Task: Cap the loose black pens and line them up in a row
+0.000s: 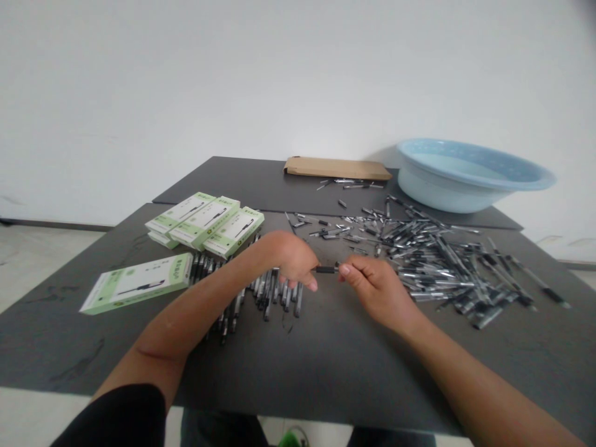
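My left hand and my right hand meet over the middle of the dark table, both closed on one short black pen held level between their fingertips. Under and behind my left hand lies a row of black pens. A wide scatter of loose pens and pen parts spreads to the right of my right hand.
Three green-and-white pen boxes lie side by side at the left, another box nearer the front left. A light blue basin stands at the back right. A brown envelope lies at the back.
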Action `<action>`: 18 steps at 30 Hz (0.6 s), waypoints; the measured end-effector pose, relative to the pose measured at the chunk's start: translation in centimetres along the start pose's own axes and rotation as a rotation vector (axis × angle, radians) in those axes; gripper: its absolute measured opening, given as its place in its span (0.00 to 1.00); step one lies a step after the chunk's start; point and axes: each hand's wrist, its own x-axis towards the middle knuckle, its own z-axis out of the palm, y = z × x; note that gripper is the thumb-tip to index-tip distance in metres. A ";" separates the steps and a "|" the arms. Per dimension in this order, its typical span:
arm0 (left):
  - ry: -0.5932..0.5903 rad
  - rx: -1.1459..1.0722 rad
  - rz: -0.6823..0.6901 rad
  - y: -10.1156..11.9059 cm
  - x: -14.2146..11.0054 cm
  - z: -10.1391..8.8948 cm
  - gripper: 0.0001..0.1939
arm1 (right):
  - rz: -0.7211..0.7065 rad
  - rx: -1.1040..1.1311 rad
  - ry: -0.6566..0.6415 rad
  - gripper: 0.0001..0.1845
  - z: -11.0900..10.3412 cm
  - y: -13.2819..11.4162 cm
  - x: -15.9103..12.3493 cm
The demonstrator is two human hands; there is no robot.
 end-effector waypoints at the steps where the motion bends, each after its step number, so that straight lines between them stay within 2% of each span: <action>1: 0.004 -0.001 0.000 0.1 0.0 0.0 0.19 | 0.002 -0.015 0.003 0.19 0.1 -0.1 0.0; 10: 0.016 -0.029 0.012 0.0 0.1 0.1 0.16 | -0.067 -0.179 0.087 0.13 0.4 -0.9 -0.5; 18: 0.001 -0.018 0.044 -0.4 0.2 0.2 0.17 | -0.200 -0.249 0.140 0.11 0.6 -1.2 -0.8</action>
